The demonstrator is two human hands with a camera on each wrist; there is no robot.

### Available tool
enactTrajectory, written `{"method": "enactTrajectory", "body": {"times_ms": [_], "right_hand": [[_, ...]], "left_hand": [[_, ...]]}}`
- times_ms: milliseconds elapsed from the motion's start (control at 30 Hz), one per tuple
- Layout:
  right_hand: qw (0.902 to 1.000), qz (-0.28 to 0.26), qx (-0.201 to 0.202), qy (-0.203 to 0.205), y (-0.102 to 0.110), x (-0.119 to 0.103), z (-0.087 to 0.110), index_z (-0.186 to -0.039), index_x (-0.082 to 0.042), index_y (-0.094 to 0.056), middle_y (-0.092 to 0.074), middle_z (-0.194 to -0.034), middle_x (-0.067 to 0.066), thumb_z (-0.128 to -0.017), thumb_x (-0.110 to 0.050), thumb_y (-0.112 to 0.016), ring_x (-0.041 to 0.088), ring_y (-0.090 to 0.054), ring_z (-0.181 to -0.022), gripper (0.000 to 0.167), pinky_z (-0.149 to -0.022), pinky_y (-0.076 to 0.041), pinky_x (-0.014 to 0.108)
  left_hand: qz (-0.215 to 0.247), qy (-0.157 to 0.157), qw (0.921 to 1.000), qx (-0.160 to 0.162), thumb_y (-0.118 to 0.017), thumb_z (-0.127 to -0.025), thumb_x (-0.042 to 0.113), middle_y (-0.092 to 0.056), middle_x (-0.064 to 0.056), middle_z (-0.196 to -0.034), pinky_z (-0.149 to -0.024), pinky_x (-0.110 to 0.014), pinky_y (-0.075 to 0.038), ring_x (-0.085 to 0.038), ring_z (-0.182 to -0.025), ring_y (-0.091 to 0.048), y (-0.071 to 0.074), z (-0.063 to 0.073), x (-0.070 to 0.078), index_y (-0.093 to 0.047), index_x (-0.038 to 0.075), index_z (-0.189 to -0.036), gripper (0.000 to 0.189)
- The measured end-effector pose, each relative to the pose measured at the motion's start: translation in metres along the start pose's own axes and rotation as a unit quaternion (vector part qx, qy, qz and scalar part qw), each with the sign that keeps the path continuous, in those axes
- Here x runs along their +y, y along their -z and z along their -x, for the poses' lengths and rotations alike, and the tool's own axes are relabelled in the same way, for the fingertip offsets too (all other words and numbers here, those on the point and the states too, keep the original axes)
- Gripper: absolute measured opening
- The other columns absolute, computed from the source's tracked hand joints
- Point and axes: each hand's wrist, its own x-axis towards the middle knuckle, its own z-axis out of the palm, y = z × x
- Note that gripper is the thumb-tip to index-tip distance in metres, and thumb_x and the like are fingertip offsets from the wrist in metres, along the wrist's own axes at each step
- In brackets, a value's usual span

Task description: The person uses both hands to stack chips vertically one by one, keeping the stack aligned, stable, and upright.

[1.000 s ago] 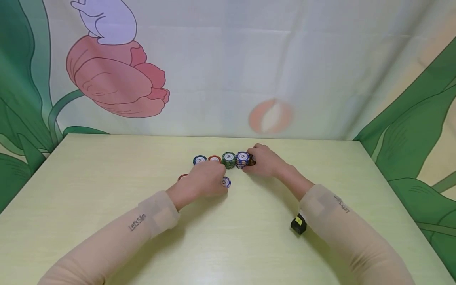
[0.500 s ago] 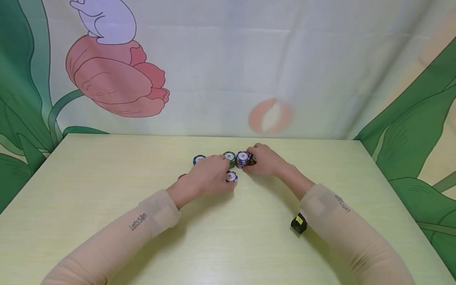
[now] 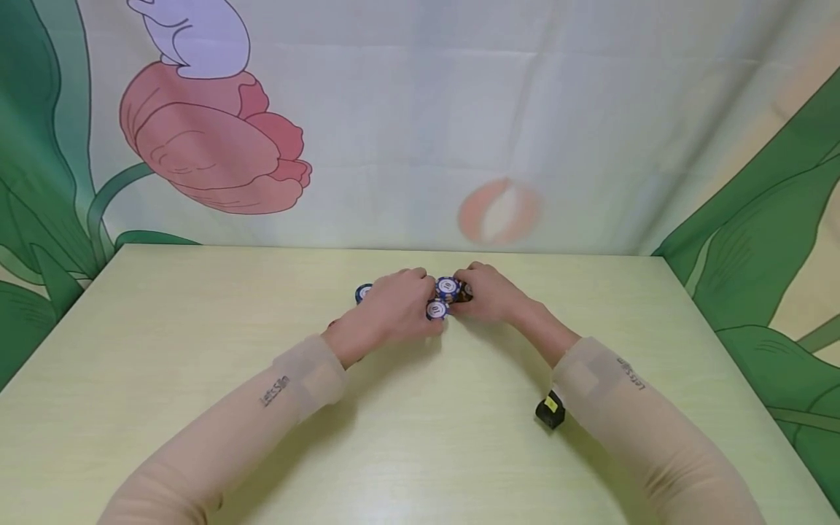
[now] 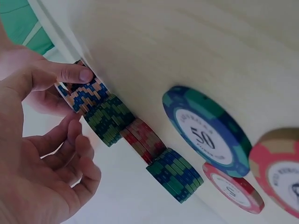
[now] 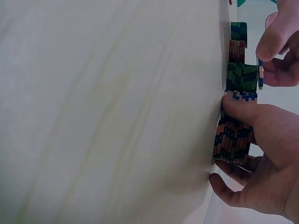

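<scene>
My left hand (image 3: 400,306) pinches a blue-and-white poker chip marked 10 (image 3: 437,310) between thumb and fingers, just in front of the blue chip stack (image 3: 448,289). Against that stack's right side stands a stack of black-and-orange chips (image 5: 232,142). My right hand (image 3: 488,295) grips these two stacks from the right, thumb on the blue one and fingers curled at the far end. A green stack (image 4: 110,119), a red stack (image 4: 144,140) and a blue-green stack (image 4: 175,175) continue the row leftward; the left hand mostly covers them in the head view.
Loose chips lie before the row: a blue-green 50 chip (image 4: 202,131), a red chip (image 4: 231,189) and a red-and-tan chip (image 4: 278,168). A small black object with a yellow patch (image 3: 550,410) sits beside the right sleeve. A printed curtain (image 3: 394,146) hangs behind the table.
My left hand has moved right and away from me, carrying the 10 chip from in front of the red and green stacks to the blue stack. The right hand holds still.
</scene>
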Motion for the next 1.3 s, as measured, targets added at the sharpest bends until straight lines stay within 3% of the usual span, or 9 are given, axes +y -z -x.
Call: {"method": "enactTrajectory", "body": {"times_ms": [167, 367, 1100, 1300], "right_hand": [[1.0, 0.002, 0.005, 0.006, -0.001, 0.001, -0.001, -0.119, 0.002, -0.066, -0.063, -0.111, 0.019, -0.09, -0.024, -0.079, 0.033, -0.059, -0.103, 0.041, -0.094, -0.047, 0.046], [1.0, 0.002, 0.003, 0.0, 0.0, -0.001, -0.001, -0.119, 0.001, -0.066, -0.063, -0.112, 0.019, -0.09, -0.024, -0.079, 0.033, -0.059, -0.103, 0.041, -0.095, -0.047, 0.046], [0.9999, -0.004, 0.009, 0.011, -0.003, 0.004, -0.001, -0.118, 0.0, -0.067, -0.064, -0.108, 0.017, -0.092, -0.027, -0.078, 0.031, -0.059, -0.099, 0.039, -0.09, -0.049, 0.045], [1.0, 0.002, 0.005, 0.005, -0.003, 0.004, -0.001, -0.12, 0.001, -0.067, -0.063, -0.112, 0.018, -0.092, -0.028, -0.077, 0.032, -0.059, -0.102, 0.041, -0.092, -0.048, 0.045]], "left_hand": [[-0.011, -0.007, 0.9996, 0.024, -0.071, -0.085, 0.037, -0.056, -0.003, -0.092, -0.069, -0.038, -0.049, -0.02, -0.081, -0.054, -0.001, -0.007, -0.002, -0.066, 0.008, -0.096, 0.032], [-0.014, 0.0, 0.9994, 0.032, -0.073, -0.086, 0.039, -0.056, -0.004, -0.096, -0.072, -0.038, -0.049, -0.02, -0.085, -0.054, -0.002, -0.015, -0.004, -0.066, 0.007, -0.101, 0.036], [-0.006, 0.024, 0.9993, 0.028, -0.071, -0.089, 0.029, -0.055, -0.007, -0.098, -0.08, -0.043, -0.049, -0.024, -0.092, -0.053, -0.008, -0.032, -0.003, -0.067, 0.007, -0.097, 0.024], [0.001, 0.024, 0.9994, 0.023, -0.069, -0.093, 0.03, -0.055, -0.009, -0.103, -0.081, -0.043, -0.049, -0.026, -0.095, -0.052, -0.009, -0.032, -0.003, -0.069, 0.006, -0.104, 0.027]]}}
